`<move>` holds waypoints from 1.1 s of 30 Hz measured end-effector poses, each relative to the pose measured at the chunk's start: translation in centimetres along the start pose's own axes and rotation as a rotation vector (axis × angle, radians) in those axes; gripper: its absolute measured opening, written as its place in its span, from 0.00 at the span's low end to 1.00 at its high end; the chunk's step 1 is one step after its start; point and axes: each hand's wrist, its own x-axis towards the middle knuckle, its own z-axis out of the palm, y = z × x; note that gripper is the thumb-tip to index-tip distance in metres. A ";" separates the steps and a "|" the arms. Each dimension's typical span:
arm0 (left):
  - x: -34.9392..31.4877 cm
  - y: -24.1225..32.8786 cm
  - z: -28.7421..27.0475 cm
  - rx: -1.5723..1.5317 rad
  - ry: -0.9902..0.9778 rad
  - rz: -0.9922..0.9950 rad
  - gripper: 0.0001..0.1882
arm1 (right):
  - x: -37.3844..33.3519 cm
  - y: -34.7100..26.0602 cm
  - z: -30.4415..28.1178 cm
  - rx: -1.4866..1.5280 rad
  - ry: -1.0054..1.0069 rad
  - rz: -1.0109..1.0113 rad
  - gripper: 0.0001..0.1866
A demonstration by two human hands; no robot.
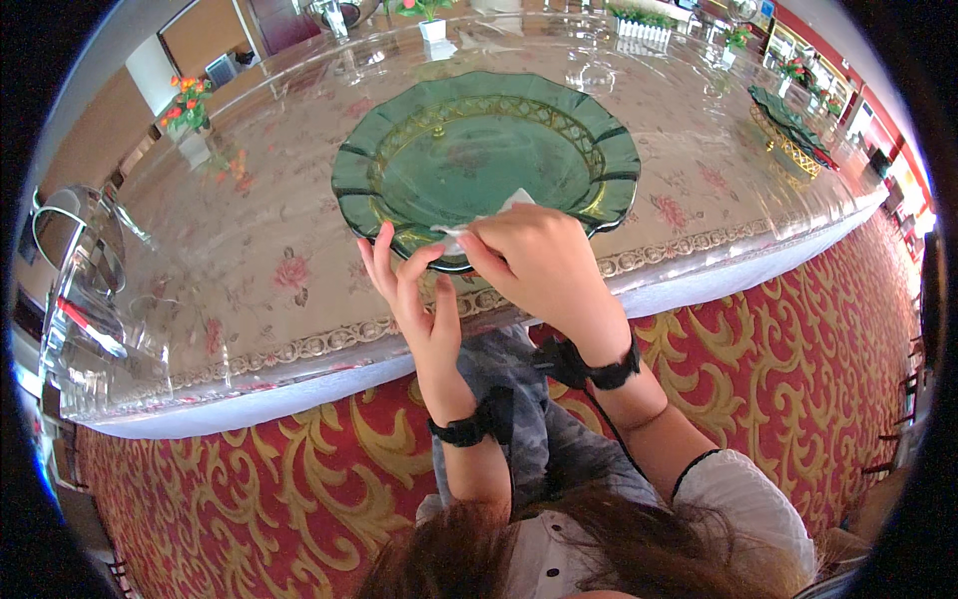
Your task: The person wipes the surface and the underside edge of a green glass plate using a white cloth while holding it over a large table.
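A large green fruit plate (484,160) with a scalloped, translucent rim and a gold lattice band stands on the table before me. My right hand (544,265) is over its near rim, closed on a crumpled white tissue (516,203) that shows past the fingers. At the near left of the rim is my left hand (419,304), its fingers spread and the fingertips at the plate's edge. Whether those fingertips press on the rim cannot be made out. The knuckles of my right hand hide part of the plate's near side.
A clear plastic sheet covers the flowered tablecloth (289,210). Another green plate with a gold basket-like base (793,140) stands at the far right. Small potted flowers (190,105) and a white planter (639,32) line the far side. A shiny metal object (85,240) stands at the left edge.
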 end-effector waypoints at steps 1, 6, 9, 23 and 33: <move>0.0 0.0 0.0 0.003 -0.001 0.001 0.19 | -0.5 -0.1 -0.1 0.064 0.060 -0.034 0.10; 0.0 0.2 -0.1 -0.005 -0.007 -0.018 0.18 | -0.8 -0.5 0.1 0.140 0.240 -0.088 0.10; -0.1 0.2 -0.1 -0.005 -0.007 -0.020 0.18 | 0.0 -0.5 -0.1 0.028 0.006 -0.028 0.11; 0.1 0.1 -0.1 -0.068 -0.002 -0.018 0.24 | -0.4 -2.0 0.2 -0.019 0.051 -0.219 0.06; 0.0 -0.1 -0.5 -0.048 -0.018 -0.037 0.24 | -3.5 2.9 0.1 -0.068 0.316 -0.206 0.11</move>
